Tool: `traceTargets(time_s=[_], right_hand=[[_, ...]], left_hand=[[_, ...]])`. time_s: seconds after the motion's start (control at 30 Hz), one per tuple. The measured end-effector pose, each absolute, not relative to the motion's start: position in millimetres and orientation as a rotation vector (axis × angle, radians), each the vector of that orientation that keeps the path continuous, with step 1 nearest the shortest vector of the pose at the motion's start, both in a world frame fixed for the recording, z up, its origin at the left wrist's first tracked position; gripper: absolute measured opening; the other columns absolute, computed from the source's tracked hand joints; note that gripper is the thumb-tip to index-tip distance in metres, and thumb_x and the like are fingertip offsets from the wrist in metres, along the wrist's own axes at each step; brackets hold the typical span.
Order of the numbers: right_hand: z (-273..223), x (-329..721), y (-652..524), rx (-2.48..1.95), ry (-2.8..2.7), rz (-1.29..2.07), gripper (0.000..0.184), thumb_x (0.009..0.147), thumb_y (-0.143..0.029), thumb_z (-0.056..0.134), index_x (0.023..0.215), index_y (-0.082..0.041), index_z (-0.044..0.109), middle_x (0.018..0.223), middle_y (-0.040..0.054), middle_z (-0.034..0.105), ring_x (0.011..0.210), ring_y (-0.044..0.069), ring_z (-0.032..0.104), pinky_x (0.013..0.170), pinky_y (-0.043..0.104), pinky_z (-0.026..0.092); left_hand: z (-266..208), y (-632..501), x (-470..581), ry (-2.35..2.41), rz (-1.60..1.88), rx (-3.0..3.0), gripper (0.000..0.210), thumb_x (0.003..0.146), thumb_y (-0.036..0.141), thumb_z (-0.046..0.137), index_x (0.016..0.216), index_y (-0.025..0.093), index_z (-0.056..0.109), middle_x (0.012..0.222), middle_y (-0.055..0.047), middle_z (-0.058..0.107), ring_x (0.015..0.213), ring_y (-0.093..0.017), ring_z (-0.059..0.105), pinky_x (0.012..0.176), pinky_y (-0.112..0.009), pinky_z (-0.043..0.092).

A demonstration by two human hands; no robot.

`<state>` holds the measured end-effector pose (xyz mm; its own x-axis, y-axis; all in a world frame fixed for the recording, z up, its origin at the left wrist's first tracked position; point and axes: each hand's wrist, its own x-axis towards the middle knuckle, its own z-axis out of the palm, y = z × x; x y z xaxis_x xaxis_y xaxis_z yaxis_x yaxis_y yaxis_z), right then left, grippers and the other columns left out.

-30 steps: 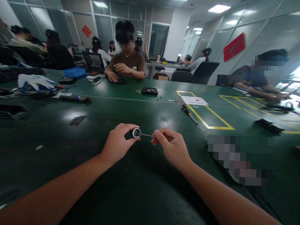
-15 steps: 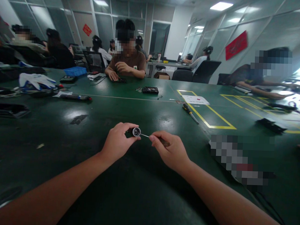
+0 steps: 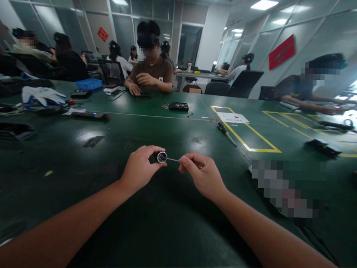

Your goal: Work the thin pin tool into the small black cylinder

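My left hand (image 3: pixel 138 168) is closed on a small dark cylinder with a silvery rim (image 3: pixel 161 157), pinched between thumb and fingers. Its round end faces me, and dark parts show inside the ring. From the right, the thin metal shaft of a screwdriver (image 3: pixel 173 160) reaches the cylinder's side near the rim. Whether its tip sits in a screw is too small to tell. My right hand (image 3: pixel 208 177) grips the screwdriver, with its brownish handle mostly hidden in the fingers. Both hands are held above the green table (image 3: pixel 163 227).
Another screwdriver, black and yellow (image 3: pixel 226 133), lies beyond my right hand beside yellow tape. A black device (image 3: pixel 178 106), white gloves (image 3: pixel 42 96) and a blue tray (image 3: pixel 89 84) are farther off. A blurred-out object (image 3: pixel 282 188) lies at right. A person (image 3: pixel 151 72) works across the table.
My right hand has turned slightly around the screwdriver, so less of its handle shows. My left hand and the cylinder have hardly moved.
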<state>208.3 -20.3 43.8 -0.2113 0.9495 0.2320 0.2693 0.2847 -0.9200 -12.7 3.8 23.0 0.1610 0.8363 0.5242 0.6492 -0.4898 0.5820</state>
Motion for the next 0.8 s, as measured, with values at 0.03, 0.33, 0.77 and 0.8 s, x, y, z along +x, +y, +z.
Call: traceTargets(time_s=[0.03, 0.33, 0.77, 0.8], right_hand=[[43.4, 207.8, -18.6, -1.102, -1.615, 1.043, 0.027, 0.096, -0.045, 0.065, 0.086, -0.02, 0.073, 0.076, 0.0019, 0.072, 0.073, 0.017, 0.068, 0.074, 0.032, 0.054], [40.0, 210.8, -7.5, -0.947, -1.2, 1.342, 0.032, 0.086, -0.049, 0.076, 0.082, -0.019, 0.07, 0.073, 0.0007, 0.068, 0.067, 0.015, 0.064, 0.068, 0.03, 0.055], [48.6, 210.1, -24.0, -1.192, -1.758, 0.823, 0.028, 0.097, -0.047, 0.064, 0.086, -0.022, 0.072, 0.067, -0.0007, 0.063, 0.06, 0.015, 0.057, 0.057, 0.028, 0.043], [48.7, 210.1, -25.6, -1.186, -1.772, 0.808, 0.026, 0.096, -0.047, 0.065, 0.089, -0.022, 0.071, 0.07, -0.0006, 0.064, 0.061, 0.015, 0.057, 0.057, 0.028, 0.043]], left_hand=[[23.6, 3.9, -12.9, 1.444, 1.239, 2.212, 0.038, 0.075, 0.019, 0.087, 0.109, 0.024, 0.074, 0.108, -0.003, 0.077, 0.099, -0.024, 0.072, 0.091, -0.041, 0.057], [26.5, 1.6, -11.4, 1.429, 1.283, 2.275, 0.035, 0.077, 0.017, 0.085, 0.11, 0.024, 0.073, 0.106, -0.004, 0.076, 0.098, -0.023, 0.071, 0.089, -0.039, 0.057], [20.9, 3.7, -11.4, 1.387, 1.286, 2.299, 0.035, 0.078, 0.018, 0.085, 0.109, 0.024, 0.073, 0.107, -0.003, 0.076, 0.101, -0.023, 0.07, 0.09, -0.039, 0.055], [20.9, 3.8, -11.5, 1.384, 1.283, 2.302, 0.034, 0.078, 0.018, 0.085, 0.109, 0.024, 0.073, 0.107, -0.003, 0.076, 0.101, -0.024, 0.07, 0.09, -0.039, 0.055]])
